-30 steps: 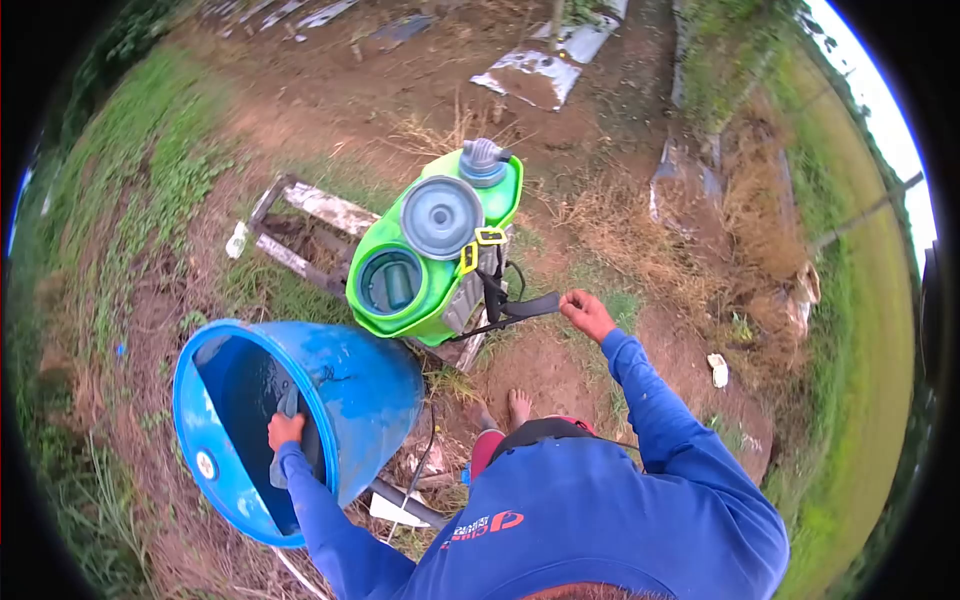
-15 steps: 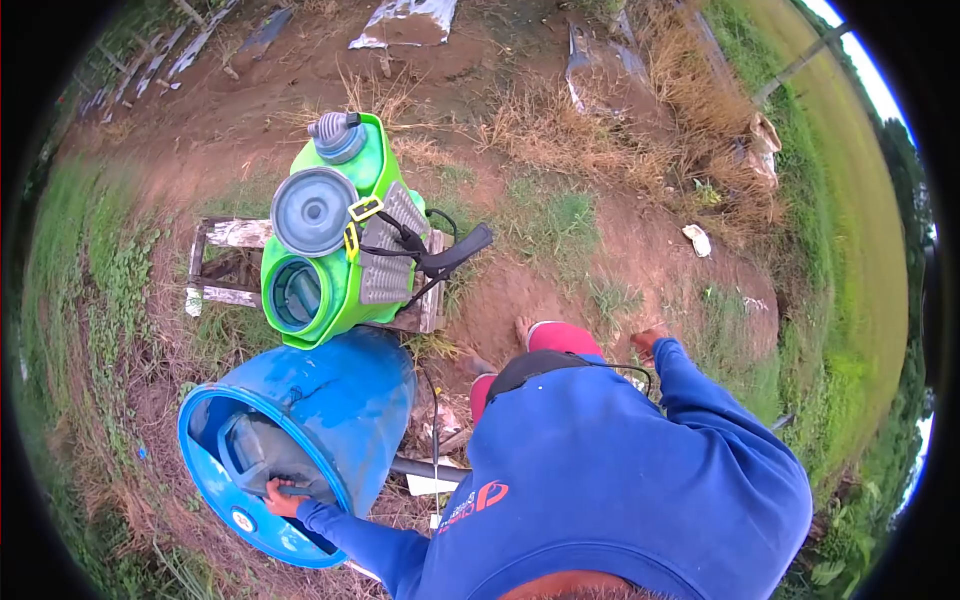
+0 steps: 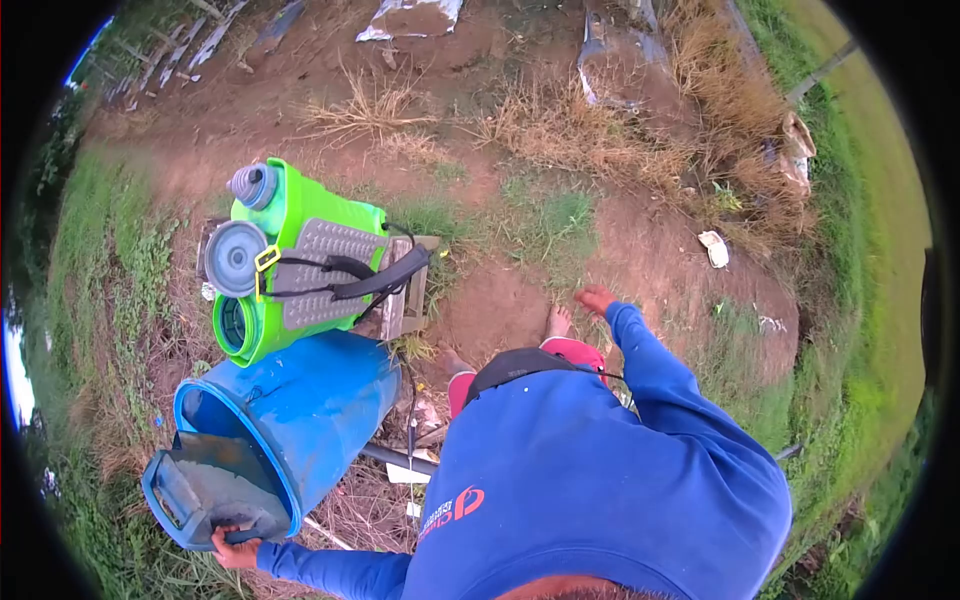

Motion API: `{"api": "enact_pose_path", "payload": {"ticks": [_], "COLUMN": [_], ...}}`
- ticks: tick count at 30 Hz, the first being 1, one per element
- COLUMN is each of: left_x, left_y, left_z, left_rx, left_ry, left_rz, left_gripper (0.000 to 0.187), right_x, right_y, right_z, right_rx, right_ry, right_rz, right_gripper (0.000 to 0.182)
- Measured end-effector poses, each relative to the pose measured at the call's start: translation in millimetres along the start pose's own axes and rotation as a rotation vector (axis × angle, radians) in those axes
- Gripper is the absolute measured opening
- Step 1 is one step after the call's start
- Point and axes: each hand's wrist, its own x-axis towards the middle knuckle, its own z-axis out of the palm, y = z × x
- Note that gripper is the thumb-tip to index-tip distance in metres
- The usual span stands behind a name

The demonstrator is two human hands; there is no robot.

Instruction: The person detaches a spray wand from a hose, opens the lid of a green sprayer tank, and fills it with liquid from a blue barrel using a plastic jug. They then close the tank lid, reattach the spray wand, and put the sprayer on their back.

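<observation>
My left hand (image 3: 236, 551) is closed on the handle of a grey, dirty container (image 3: 215, 485), which sticks partly out of the mouth of a blue barrel (image 3: 320, 400). The rest of the container is hidden inside. Nothing is in my right hand (image 3: 597, 298), held out over the bare soil with its fingers apart. Above the barrel, a green backpack tank (image 3: 345, 215) leans on a wooden stand (image 3: 413, 285). Its filling hole (image 3: 233, 325) is uncovered, and a round grey lid (image 3: 236, 258) sits beside it. Dark straps hang across its ribbed back.
A dark pipe (image 3: 400, 458) runs between the barrel and my body, with a white piece (image 3: 408, 474) beside it. Dry grass and plastic sheeting (image 3: 410, 18) lie farther ahead. A pale scrap (image 3: 714, 249) is on the soil to the right.
My left hand has drawn the grey container partly out of the barrel, down and to the left. My right hand has moved left and up. The green tank now appears more tilted, with the view shifted.
</observation>
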Motion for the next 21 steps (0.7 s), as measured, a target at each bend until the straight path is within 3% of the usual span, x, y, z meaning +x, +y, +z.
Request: {"api": "enact_pose_path", "payload": {"ticks": [2,7,9,11,13,17,21], "left_x": [-28,-124,-161,-204,-240,-300,-346], "left_y": [16,41,40,55,70,93,110], "left_z": [20,78,96,132,173,281,411], "left_rx": [-0.064,-0.123,-0.251,-0.285,-0.4,-0.469,-0.568], "left_ry": [0.073,-0.019,-0.21,-0.244,-0.503,-0.662,-0.886], "left_rz": [-0.039,-0.122,-0.3,-0.314,-0.345,-0.124,-0.157], "left_gripper": [0.017,0.017,0.016,0.015,0.015,0.017,0.017], "right_x": [8,18,19,11,2,16,30], "right_y": [5,58,88,105,113,121,100], "right_z": [-17,-86,-119,-152,-177,-223,-254], "right_rx": [-0.127,-0.08,-0.059,0.062,0.201,0.359,0.433], "right_ry": [-0.053,0.03,0.069,0.008,0.071,0.159,0.247], "right_rz": [-0.01,0.086,0.13,0.166,0.281,0.31,0.283], "right_gripper": [0.047,0.045,0.041,0.034,0.028,0.036,0.032]}}
